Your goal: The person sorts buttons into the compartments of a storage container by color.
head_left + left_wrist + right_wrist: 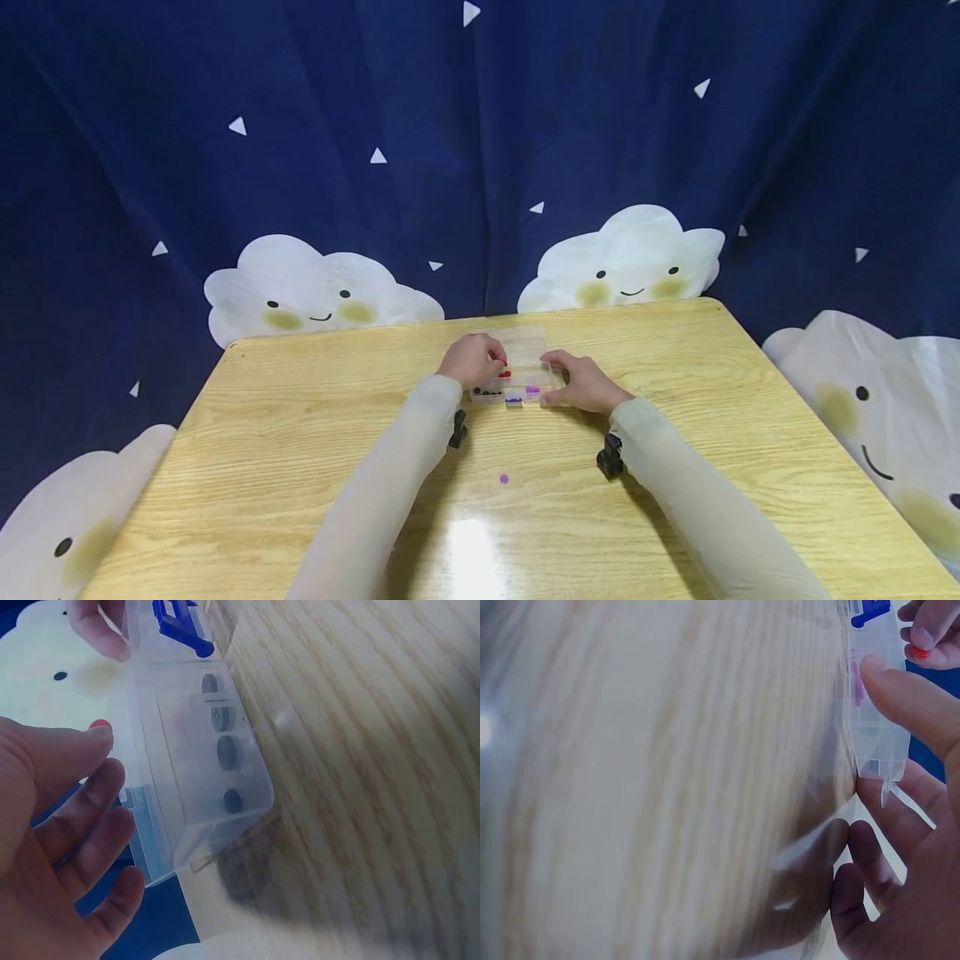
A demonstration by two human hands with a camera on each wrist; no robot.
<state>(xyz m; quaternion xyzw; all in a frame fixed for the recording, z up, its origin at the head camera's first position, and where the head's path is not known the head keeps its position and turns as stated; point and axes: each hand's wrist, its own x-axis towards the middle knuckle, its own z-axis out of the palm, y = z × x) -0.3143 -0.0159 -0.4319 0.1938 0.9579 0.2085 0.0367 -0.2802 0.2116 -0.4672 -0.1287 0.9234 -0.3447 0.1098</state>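
Note:
A clear plastic box (486, 399) with its lid (525, 337) raised lies toward the table's far edge. My left hand (468, 360) is over its left part, thumb and fingertips pinching a small red button (921, 653). Black buttons (227, 752) show through the front wall at the left, red buttons (505, 374) lie behind them, and purple buttons (532, 390) are at the right. A blue latch (180, 626) sits on the front. My right hand (588, 385) grips the box's right end, thumb at the front and fingers around the side and back.
A single purple button (504, 479) lies on the wooden table (300, 450), nearer to me than the box. Behind the table hangs a dark blue curtain (480, 167) with cloud prints. Each wrist carries a small black camera mount (611, 456).

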